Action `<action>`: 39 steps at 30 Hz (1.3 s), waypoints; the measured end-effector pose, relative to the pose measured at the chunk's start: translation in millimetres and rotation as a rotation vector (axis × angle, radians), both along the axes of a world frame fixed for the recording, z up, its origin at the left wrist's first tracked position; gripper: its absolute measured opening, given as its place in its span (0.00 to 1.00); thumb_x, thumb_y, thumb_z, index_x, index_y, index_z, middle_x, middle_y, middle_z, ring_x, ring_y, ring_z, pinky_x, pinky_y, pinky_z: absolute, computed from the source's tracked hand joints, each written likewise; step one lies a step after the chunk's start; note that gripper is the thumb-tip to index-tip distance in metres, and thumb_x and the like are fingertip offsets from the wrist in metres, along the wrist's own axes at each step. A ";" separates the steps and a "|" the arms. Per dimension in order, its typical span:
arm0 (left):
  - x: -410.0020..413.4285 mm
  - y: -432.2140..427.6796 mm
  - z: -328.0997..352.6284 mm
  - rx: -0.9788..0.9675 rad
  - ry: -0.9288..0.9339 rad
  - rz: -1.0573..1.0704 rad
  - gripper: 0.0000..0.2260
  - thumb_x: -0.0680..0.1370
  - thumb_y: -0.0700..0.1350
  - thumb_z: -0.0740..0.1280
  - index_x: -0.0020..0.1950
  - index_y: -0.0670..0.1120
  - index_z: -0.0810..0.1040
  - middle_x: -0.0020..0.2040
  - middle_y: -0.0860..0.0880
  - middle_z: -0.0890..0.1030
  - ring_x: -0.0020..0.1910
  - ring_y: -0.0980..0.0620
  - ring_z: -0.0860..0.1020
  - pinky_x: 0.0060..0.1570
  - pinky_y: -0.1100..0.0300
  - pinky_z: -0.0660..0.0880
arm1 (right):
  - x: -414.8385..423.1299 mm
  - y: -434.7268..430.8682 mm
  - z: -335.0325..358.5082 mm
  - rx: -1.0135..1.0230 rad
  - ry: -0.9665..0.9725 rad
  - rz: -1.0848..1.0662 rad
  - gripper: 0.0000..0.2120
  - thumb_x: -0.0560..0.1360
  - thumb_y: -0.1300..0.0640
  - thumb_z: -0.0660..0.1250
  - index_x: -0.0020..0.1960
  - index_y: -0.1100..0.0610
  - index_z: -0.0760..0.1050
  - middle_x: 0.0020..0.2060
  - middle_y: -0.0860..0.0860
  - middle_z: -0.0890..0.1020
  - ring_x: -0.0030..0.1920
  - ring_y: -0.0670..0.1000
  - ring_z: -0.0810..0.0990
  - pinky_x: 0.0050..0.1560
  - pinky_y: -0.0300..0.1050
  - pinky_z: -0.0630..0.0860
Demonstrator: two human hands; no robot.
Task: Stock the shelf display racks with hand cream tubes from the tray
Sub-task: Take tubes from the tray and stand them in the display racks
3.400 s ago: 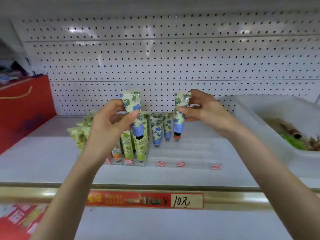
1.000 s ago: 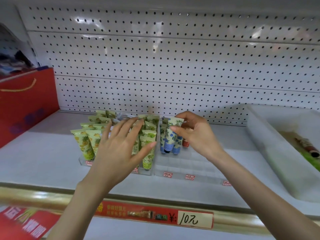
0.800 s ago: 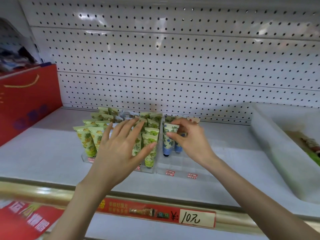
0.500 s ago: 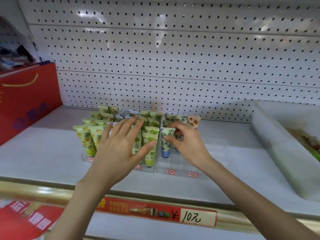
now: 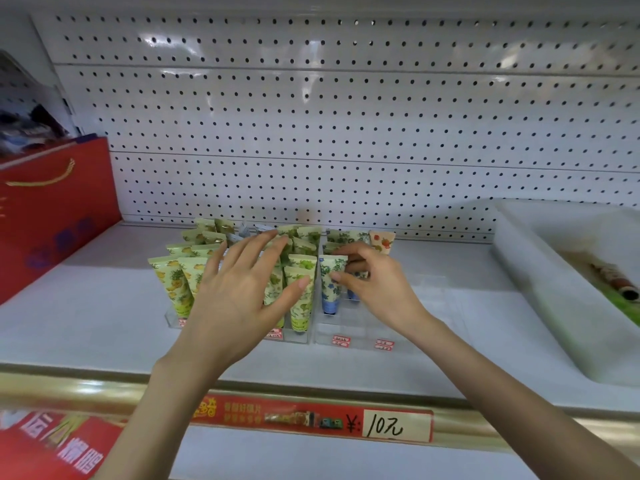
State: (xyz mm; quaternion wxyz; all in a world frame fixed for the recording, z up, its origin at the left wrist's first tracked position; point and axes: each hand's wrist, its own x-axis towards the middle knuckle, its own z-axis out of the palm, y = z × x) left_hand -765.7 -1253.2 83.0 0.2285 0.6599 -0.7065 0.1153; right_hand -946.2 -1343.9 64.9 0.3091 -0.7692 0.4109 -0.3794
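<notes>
Two clear display racks stand side by side on the white shelf. The left rack is packed with green and yellow hand cream tubes. My left hand hovers over them with straight, spread fingers, the thumb near a green tube. The right rack holds a few tubes at its back left. My right hand pinches the top of a blue-flowered tube that stands cap down in that rack's left lane. A strawberry-patterned tube stands at the back.
A white plastic tray sits at the right with a few tubes lying in it. A red gift bag stands at the left. White pegboard backs the shelf. A gold rail with a red price strip edges the front.
Both hands came down from holding tubes in the air. My left hand let its tube go and spread flat over the left rack. My right hand lowered the blue tube into the right rack.
</notes>
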 end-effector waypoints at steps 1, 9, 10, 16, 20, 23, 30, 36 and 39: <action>0.2 0.7 1.4 0.001 0.002 -0.007 0.32 0.76 0.66 0.46 0.70 0.47 0.68 0.69 0.50 0.70 0.68 0.48 0.66 0.69 0.45 0.60 | -1.0 0.4 0.8 -0.009 -0.003 -0.006 0.13 0.73 0.60 0.70 0.57 0.57 0.76 0.44 0.44 0.77 0.41 0.35 0.75 0.40 0.22 0.69; -6.7 -0.5 19.0 0.009 -0.027 -0.069 0.35 0.74 0.67 0.43 0.73 0.49 0.63 0.72 0.51 0.66 0.71 0.50 0.63 0.71 0.47 0.55 | -17.5 11.2 18.8 -0.097 -0.028 -0.128 0.09 0.76 0.55 0.66 0.54 0.59 0.78 0.46 0.47 0.80 0.44 0.42 0.78 0.42 0.24 0.70; -9.7 -1.6 21.8 0.009 -0.033 -0.078 0.35 0.73 0.68 0.42 0.73 0.49 0.63 0.72 0.51 0.65 0.71 0.51 0.62 0.71 0.47 0.54 | -22.9 13.7 21.8 -0.132 -0.016 -0.153 0.11 0.77 0.53 0.64 0.55 0.58 0.78 0.48 0.48 0.81 0.46 0.43 0.78 0.45 0.27 0.72; -36.6 -15.5 24.2 0.074 -0.129 -0.092 0.40 0.68 0.70 0.36 0.75 0.51 0.56 0.75 0.52 0.58 0.74 0.52 0.55 0.71 0.47 0.48 | -70.3 33.7 31.1 -0.374 0.457 -0.331 0.29 0.75 0.35 0.51 0.69 0.50 0.67 0.69 0.46 0.69 0.68 0.48 0.67 0.62 0.47 0.69; -61.2 -21.2 21.2 0.087 -0.172 -0.131 0.43 0.67 0.71 0.34 0.76 0.51 0.56 0.76 0.51 0.58 0.74 0.50 0.56 0.71 0.45 0.47 | -101.6 48.1 29.8 -0.411 0.688 -0.396 0.37 0.72 0.31 0.40 0.71 0.51 0.65 0.71 0.48 0.66 0.71 0.51 0.63 0.68 0.47 0.61; -81.6 -25.2 22.9 0.075 -0.196 -0.157 0.43 0.66 0.71 0.34 0.75 0.51 0.56 0.76 0.51 0.59 0.74 0.50 0.57 0.71 0.45 0.48 | -127.9 51.4 27.1 -0.389 0.766 -0.420 0.39 0.72 0.30 0.38 0.72 0.50 0.63 0.72 0.48 0.64 0.73 0.51 0.60 0.72 0.48 0.54; -137.5 -41.6 27.5 0.081 -0.205 -0.187 0.45 0.65 0.72 0.32 0.76 0.52 0.56 0.76 0.51 0.57 0.75 0.51 0.55 0.71 0.45 0.47 | -193.0 40.2 30.7 -0.347 0.891 -0.495 0.43 0.68 0.28 0.32 0.74 0.49 0.57 0.75 0.47 0.58 0.75 0.50 0.55 0.73 0.53 0.50; -203.6 -62.5 30.0 0.068 -0.161 -0.179 0.44 0.67 0.72 0.35 0.74 0.50 0.62 0.74 0.49 0.63 0.74 0.49 0.59 0.71 0.44 0.48 | -259.0 20.2 37.5 -0.277 0.834 -0.445 0.39 0.69 0.30 0.35 0.74 0.47 0.57 0.75 0.45 0.57 0.74 0.49 0.55 0.72 0.53 0.52; -238.8 -71.2 26.2 0.096 -0.174 -0.153 0.44 0.65 0.69 0.32 0.76 0.52 0.55 0.76 0.52 0.57 0.75 0.52 0.54 0.72 0.47 0.45 | -295.8 3.7 39.8 -0.198 0.772 -0.411 0.29 0.77 0.35 0.46 0.73 0.48 0.59 0.75 0.46 0.58 0.74 0.49 0.56 0.73 0.52 0.53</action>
